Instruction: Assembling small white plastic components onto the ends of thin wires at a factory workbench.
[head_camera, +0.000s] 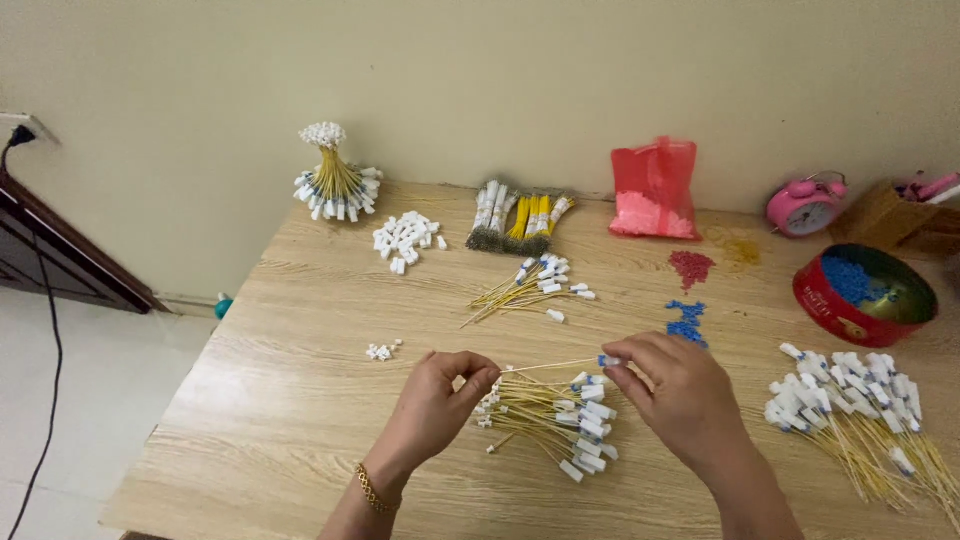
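Head view. The left hand pinches one end of a thin yellow stick between thumb and fingertips; the right hand pinches the other end, where a small blue bead and a white tube sit at the fingertips. Both hands are closed on the stick, which spans the gap between them, held level just above the table.

Risks, as judged. The stick looks thin and springy: if the two pinches press toward each other it could bow or snap. The bead is tiny and sits right at the right fingertips; a slack pinch could let it drop and roll. Directly beneath the grip lies a loose pile of sticks with white tubes; a lowered wrist could scatter it or snag a stick end.

Room. Left of the left hand the wood is bare out to the table's left edge, apart from a few white bits just beyond the hand. Beyond the right hand lies a patch of blue beads, near enough for a forward sweep to spread them. Farther right of the right hand sits a second pile, and beyond it a red tin. The near table edge runs under both forearms.
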